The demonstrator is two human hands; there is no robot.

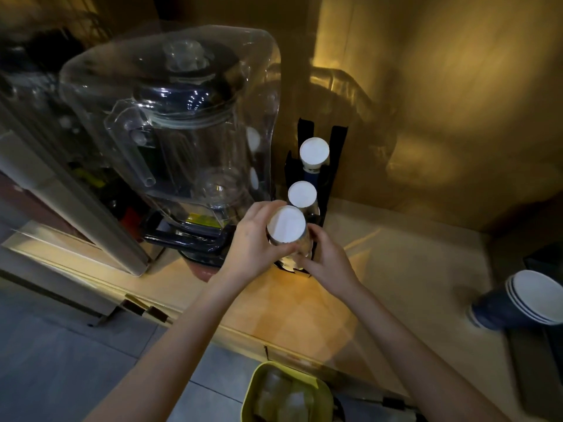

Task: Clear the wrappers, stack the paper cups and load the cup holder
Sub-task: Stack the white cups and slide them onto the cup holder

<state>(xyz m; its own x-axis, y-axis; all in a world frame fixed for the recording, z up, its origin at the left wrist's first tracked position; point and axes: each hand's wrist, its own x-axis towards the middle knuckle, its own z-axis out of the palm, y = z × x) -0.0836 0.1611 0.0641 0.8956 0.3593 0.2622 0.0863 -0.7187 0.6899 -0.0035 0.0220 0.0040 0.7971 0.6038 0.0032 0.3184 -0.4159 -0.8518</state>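
Both hands, left hand (254,239) and right hand (327,263), are wrapped around an upside-down cup stack (286,225) at the front slot of the cup holder (323,178). If it goes in tilted, it'll probably jam or tip the holder.

A clear-hooded blender (170,141) stands on the wooden counter (304,303), with a yellow-green bin (259,388) below its front edge.

There is one camera, worn on the person's head. It looks forward and down, close over the counter (396,269) by the wall. Both arms reach into the middle of its wide view.
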